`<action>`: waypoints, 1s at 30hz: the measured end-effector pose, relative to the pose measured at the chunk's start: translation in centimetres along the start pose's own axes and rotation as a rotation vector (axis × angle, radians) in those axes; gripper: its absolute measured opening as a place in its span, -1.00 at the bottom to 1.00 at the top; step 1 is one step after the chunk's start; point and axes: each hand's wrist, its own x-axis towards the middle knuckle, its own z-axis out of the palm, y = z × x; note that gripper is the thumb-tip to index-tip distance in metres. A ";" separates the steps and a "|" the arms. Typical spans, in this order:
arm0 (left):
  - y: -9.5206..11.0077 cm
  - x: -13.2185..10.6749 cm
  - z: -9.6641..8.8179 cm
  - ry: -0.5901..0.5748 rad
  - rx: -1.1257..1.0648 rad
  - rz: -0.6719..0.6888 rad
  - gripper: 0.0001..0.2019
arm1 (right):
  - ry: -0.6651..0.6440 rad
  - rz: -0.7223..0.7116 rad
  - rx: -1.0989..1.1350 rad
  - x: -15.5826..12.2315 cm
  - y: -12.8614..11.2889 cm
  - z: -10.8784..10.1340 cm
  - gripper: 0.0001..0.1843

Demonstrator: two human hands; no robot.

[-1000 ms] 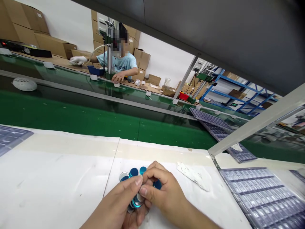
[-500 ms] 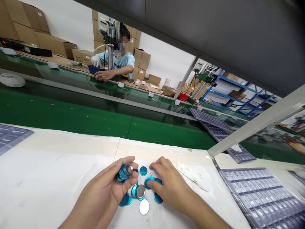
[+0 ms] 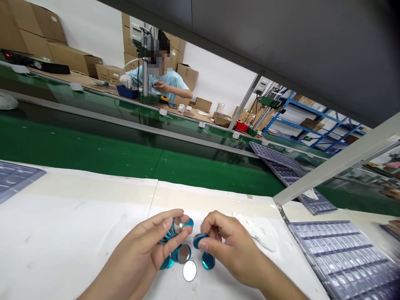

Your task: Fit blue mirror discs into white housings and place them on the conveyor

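Observation:
My left hand point(image 3: 146, 250) is closed around a small stack of round blue-and-silver discs point(image 3: 173, 229), held between thumb and fingers above the white bench top point(image 3: 78, 233). My right hand point(image 3: 228, 246) pinches one blue disc point(image 3: 198, 240) just to the right of the stack. Several loose discs point(image 3: 189, 270) lie on the bench between and below both hands, some blue side up, one silver side up.
A grey moulded tray point(image 3: 346, 258) lies at the right, another tray point(image 3: 12, 179) at the far left. A green conveyor belt point(image 3: 93, 150) runs behind the bench. Across it a person in a light blue shirt point(image 3: 162, 81) works at a press. A metal frame bar point(image 3: 337, 160) slants on the right.
My right hand lifted off the loose discs and now pinches a single blue disc. My left hand keeps its stack, raised slightly. The person opposite drew both hands in.

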 end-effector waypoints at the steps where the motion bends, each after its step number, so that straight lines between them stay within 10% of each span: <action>1: -0.1 -0.1 0.1 -0.023 0.010 -0.016 -0.77 | 0.010 0.010 0.159 -0.2 -0.1 -0.2 -0.85; 4: -0.6 -0.3 0.5 -0.095 0.044 -0.078 -0.81 | 0.050 -0.026 0.439 -0.8 -0.5 0.0 -0.76; 15: -0.7 -0.8 1.0 -0.320 0.087 -0.169 -0.66 | 0.139 -0.123 0.406 0.0 -0.3 1.0 -0.81; 25: -0.7 -0.8 0.9 -0.110 0.032 -0.098 -0.78 | 0.219 -0.109 0.380 0.2 0.0 0.8 -0.83; 30: -0.2 -0.2 0.4 0.016 0.025 -0.006 -0.80 | -0.197 -0.044 -0.229 -0.2 0.2 -3.6 -0.58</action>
